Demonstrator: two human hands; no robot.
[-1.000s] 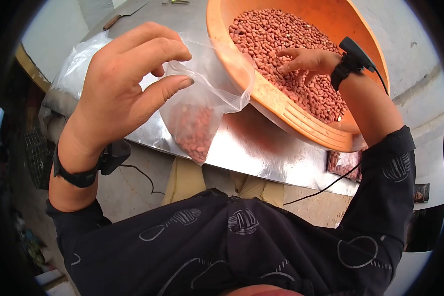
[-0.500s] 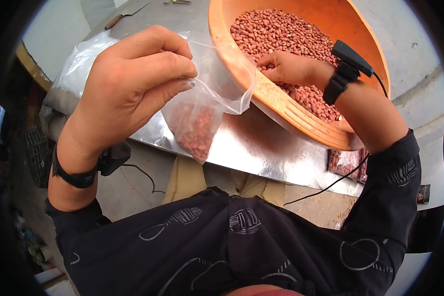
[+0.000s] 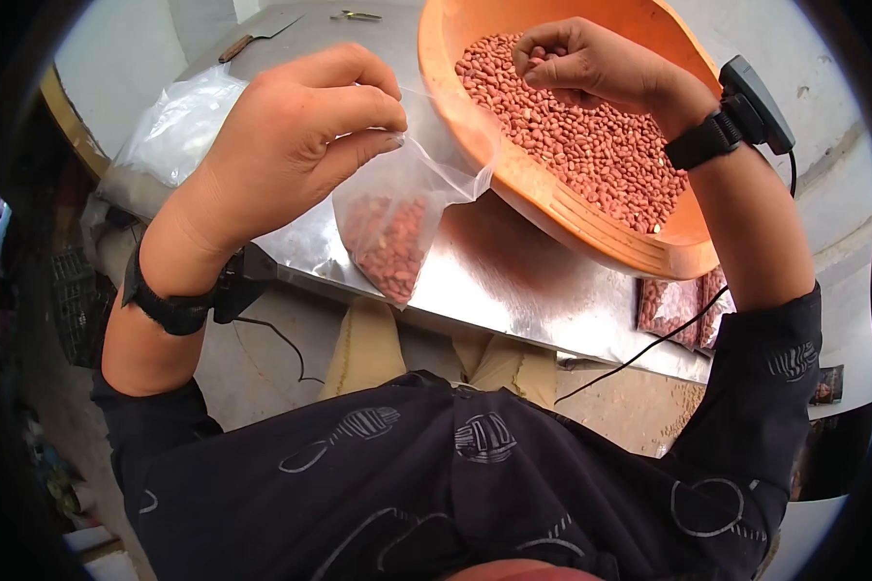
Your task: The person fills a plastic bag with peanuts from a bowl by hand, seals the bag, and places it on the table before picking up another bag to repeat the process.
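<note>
over the tub (image 3: pixel 610 238), right hand (image 3: pixel 606 66) now higher, peanuts (image 3: pixel 538 55) in its fingers (image 3: pixel 557 72)

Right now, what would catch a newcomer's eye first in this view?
The big orange basin of reddish nuts at upper right, with the right hand over them, curled round a few. Then the clear bag, part-filled with nuts, held by the left hand near the picture's centre. Filled packs lie toward the table's right.
</note>
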